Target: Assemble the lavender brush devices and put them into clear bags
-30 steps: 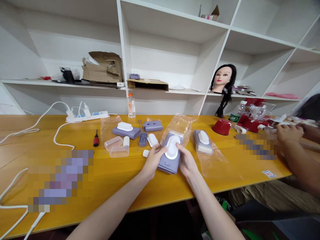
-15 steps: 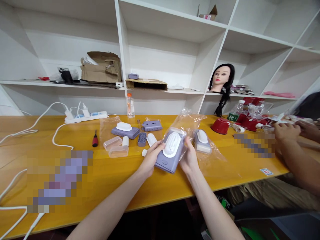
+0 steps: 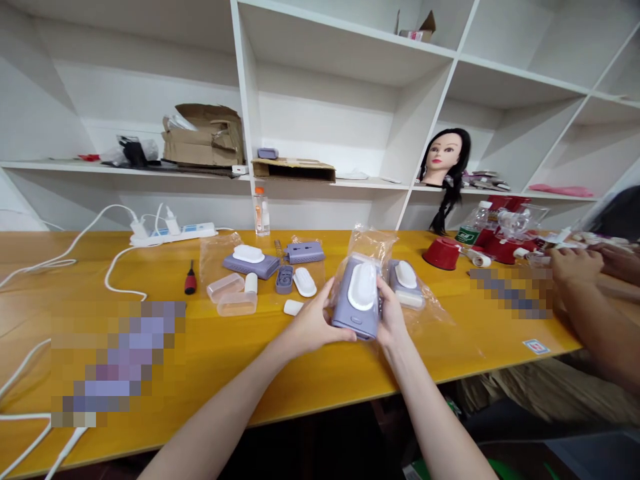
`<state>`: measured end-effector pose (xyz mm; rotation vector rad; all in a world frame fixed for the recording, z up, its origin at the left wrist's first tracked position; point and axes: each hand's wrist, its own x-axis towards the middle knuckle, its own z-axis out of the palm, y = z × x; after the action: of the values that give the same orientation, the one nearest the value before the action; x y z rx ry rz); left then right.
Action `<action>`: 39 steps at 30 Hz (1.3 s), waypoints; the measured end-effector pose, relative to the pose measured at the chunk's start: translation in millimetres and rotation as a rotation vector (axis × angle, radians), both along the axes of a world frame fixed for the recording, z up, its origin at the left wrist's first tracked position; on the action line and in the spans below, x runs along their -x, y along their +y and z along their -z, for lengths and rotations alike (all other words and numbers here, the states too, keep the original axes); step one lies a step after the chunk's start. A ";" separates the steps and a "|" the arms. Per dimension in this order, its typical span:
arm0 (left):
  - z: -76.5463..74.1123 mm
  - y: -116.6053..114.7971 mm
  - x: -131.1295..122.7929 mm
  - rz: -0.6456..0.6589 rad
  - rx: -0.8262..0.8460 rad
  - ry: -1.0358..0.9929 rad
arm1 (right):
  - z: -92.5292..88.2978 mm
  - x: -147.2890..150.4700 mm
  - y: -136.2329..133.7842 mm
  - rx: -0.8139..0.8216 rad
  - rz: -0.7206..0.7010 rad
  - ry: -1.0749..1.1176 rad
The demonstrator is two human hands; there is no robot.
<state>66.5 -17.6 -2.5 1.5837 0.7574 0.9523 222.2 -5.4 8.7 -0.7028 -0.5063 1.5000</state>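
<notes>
L hand [image 3: 315,321] + R hand [image 3: 391,315] both clasp lilac plastic unit [image 3: 357,300], held above yellow table [image 3: 235,373], clear bag [image 3: 369,245] at top end. Risk: slick bag, loosened grip → unit drops onto second unit [image 3: 404,283].

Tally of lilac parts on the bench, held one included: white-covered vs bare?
Lilac units with white covers: 3 (held unit, unit on the bag, far-left unit)
Bare lilac pieces: 2 (long bar, small slotted piece)
Total: 5
</notes>
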 end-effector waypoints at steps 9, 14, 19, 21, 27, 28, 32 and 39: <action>7.5 5.3 0.7 -0.238 -0.396 0.309 | 21.0 5.1 -29.3 0.167 -0.207 -0.120; 24.7 12.9 -15.6 -0.218 -0.376 0.134 | 19.6 -3.3 -36.1 0.222 -0.279 -0.235; 30.1 14.6 -26.0 -0.378 -0.313 0.130 | 15.8 -15.7 -43.4 0.158 -0.412 -0.437; 29.1 14.0 -26.3 -0.428 -0.354 0.158 | 16.0 -19.5 -48.5 0.133 -0.295 -0.612; 31.5 15.8 -26.2 -0.347 -0.392 0.161 | 17.4 -19.1 -54.3 -0.056 0.242 -1.622; 32.6 16.6 -26.6 -0.300 -0.373 0.134 | 17.2 -17.0 -52.9 -0.066 0.244 -1.750; 34.5 17.6 -26.9 -0.071 -0.284 0.073 | 17.6 -7.6 -43.8 0.022 0.289 -2.035; 28.8 8.8 -22.5 0.073 -0.395 0.306 | 21.2 -7.5 -20.8 0.081 0.327 -2.248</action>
<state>89.1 -8.8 -31.3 2.1231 0.7430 0.8511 229.7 -26.2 -12.5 -2.2193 -1.7623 -0.2216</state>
